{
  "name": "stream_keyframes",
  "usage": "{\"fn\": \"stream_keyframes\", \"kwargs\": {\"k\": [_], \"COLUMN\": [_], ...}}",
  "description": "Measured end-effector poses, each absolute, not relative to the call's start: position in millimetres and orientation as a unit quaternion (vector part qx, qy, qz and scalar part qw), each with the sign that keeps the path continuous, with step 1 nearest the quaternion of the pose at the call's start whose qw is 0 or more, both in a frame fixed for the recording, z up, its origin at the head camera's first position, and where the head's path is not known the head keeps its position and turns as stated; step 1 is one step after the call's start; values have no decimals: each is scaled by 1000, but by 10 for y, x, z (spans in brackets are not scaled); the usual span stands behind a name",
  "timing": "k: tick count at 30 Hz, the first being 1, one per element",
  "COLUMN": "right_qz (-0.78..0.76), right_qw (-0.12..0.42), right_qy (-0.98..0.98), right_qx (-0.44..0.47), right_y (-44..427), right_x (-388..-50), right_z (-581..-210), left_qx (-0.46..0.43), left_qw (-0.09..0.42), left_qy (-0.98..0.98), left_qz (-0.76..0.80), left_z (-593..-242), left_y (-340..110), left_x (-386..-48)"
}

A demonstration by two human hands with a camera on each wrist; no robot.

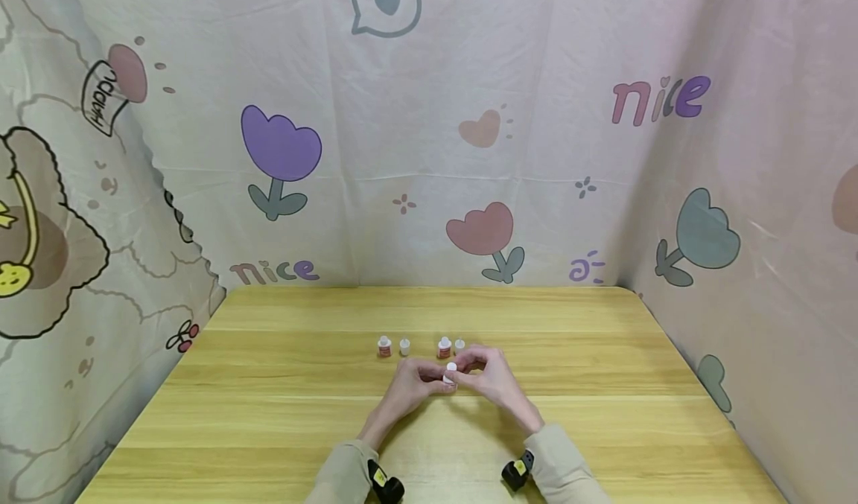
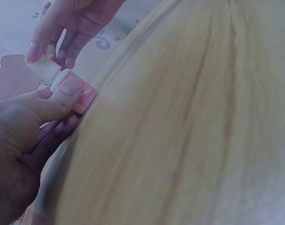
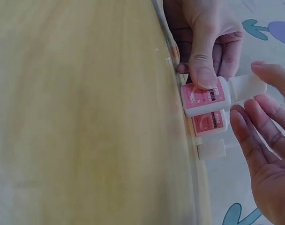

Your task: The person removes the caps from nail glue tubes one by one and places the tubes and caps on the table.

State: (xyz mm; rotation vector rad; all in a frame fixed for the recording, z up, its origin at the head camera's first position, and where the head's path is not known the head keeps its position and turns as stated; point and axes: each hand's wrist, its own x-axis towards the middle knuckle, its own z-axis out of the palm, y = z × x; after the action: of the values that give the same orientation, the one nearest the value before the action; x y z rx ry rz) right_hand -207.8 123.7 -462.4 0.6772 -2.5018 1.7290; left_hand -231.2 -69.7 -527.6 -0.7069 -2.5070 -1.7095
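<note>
My left hand (image 1: 410, 386) holds a small white bottle (image 3: 206, 97) with a pink label upright, pinched between thumb and fingers. A white cap (image 3: 248, 88) tops this bottle, and my right hand (image 1: 494, 377) has its thumb and fingers around it. Whether the cap is loose or seated is too small to tell. Just behind the hands stands a matching bottle (image 1: 445, 348), with a small white piece (image 3: 212, 150) beside it that has a thin spike pointing up. To the left are another pink-labelled bottle (image 1: 384, 347) and another small white piece (image 1: 405, 347).
The wooden table (image 1: 268, 415) carries the bottles in a row near its middle. A printed cloth (image 1: 402, 117) hangs behind the table and along both sides. Black wrist cameras (image 1: 385, 483) sit at both sleeves.
</note>
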Motion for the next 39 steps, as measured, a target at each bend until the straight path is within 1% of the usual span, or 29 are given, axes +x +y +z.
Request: {"fn": "stream_keyframes", "kwargs": {"k": [4, 12, 21, 28, 33, 39], "right_qz": [555, 553, 556, 556, 554, 554], "right_qw": [18, 34, 29, 21, 25, 33], "right_qy": [-807, -801, -793, -801, -805, -799], "right_qx": [202, 226, 247, 220, 213, 230], "right_y": [1231, 1232, 1234, 1228, 1227, 1231], "right_x": [-2076, -2074, -2069, -2066, -2068, -2069], "right_z": [-4620, -4611, -4607, -4602, -4602, -4617], "left_qx": [-230, -227, -227, -227, -225, -224], "left_qw": [16, 14, 9, 10, 9, 10], "left_qy": [-804, -804, -802, -803, -803, -805], "left_qz": [-548, -550, -553, -552, -552, -550], "left_z": [-5278, -5276, -5265, -5264, -5267, -5264], "left_y": [-700, -694, -693, -694, -692, -691], "left_x": [-2311, -2314, -2311, -2306, -2306, -2304]}}
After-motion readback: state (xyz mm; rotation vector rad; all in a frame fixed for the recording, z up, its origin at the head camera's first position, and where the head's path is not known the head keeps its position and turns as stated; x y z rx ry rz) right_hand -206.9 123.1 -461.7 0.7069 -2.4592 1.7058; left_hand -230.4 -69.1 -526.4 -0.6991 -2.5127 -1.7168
